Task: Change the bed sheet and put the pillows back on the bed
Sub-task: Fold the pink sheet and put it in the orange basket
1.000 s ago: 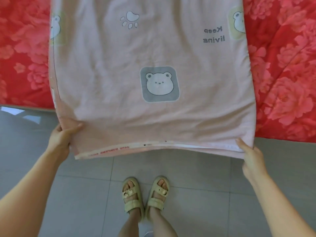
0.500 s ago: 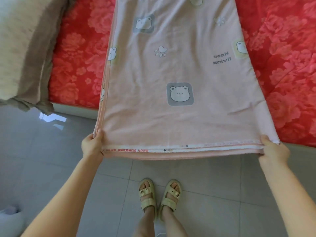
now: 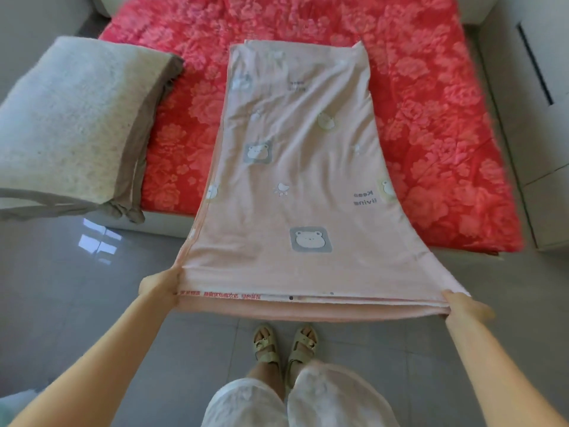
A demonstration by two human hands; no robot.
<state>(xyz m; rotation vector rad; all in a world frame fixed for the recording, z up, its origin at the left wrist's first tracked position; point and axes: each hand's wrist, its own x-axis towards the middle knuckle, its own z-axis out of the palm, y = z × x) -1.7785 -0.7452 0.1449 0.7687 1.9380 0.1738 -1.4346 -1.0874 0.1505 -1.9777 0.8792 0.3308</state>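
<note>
Head view: a folded pink sheet (image 3: 295,186), printed with bear faces and paw marks, runs lengthwise down the middle of the bed (image 3: 431,118), which is covered in red floral fabric. The sheet's far end lies flat on the bed. Its near end reaches out past the bed's near edge and is held above the grey tiled floor (image 3: 77,288). The left hand (image 3: 160,286) grips the sheet's near left corner and the right hand (image 3: 462,306) grips its near right corner, fingers closed on the layered hem, which is stretched straight between them. A grey pillow (image 3: 67,118) sits on the bed's near left corner and overhangs its edge. The person's feet in pale sandals (image 3: 283,343) stand on the floor in front of the bed, below the held hem. A white cabinet (image 3: 529,103) stands along the bed's right side.
</note>
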